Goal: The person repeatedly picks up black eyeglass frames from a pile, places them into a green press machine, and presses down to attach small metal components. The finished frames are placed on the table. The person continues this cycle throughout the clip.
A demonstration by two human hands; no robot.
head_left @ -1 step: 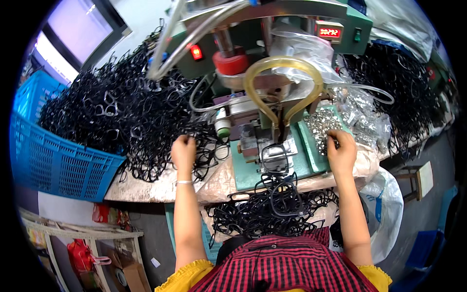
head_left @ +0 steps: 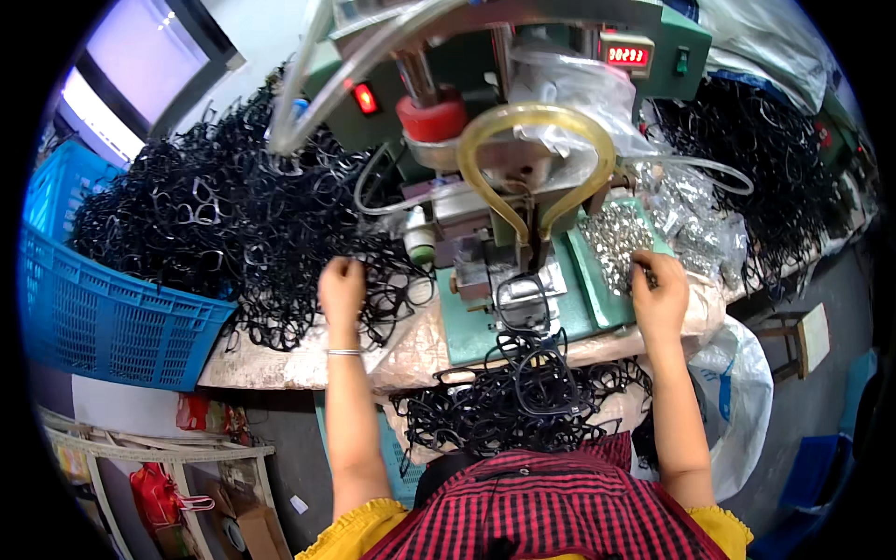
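Observation:
My left hand (head_left: 343, 294) is closed, fingertips pressed together, at the near edge of a large pile of black eyeglass frames (head_left: 280, 224). Whatever it pinches, if anything, is hidden. My right hand (head_left: 661, 289) is curled in a pinch at the right edge of a green tray (head_left: 590, 271) heaped with small shiny metal pieces (head_left: 616, 238). What lies between those fingertips is too small to make out. Between my hands stands a green press machine (head_left: 467, 350), with one black eyeglass frame (head_left: 525, 322) at its fixture, under a looped yellowish tube (head_left: 467, 154).
More black frames (head_left: 504, 411) lie in front of me below the table edge. A blue plastic crate (head_left: 121, 317) stands at the left. Clear bags of metal parts (head_left: 695, 229) and another frame pile (head_left: 761, 177) are on the right. A white sack (head_left: 747, 401) hangs below.
The view has shifted slightly, moving the machine a little left in the picture. My left hand is slightly farther left, my right hand slightly right. The lit counter's last digit has changed.

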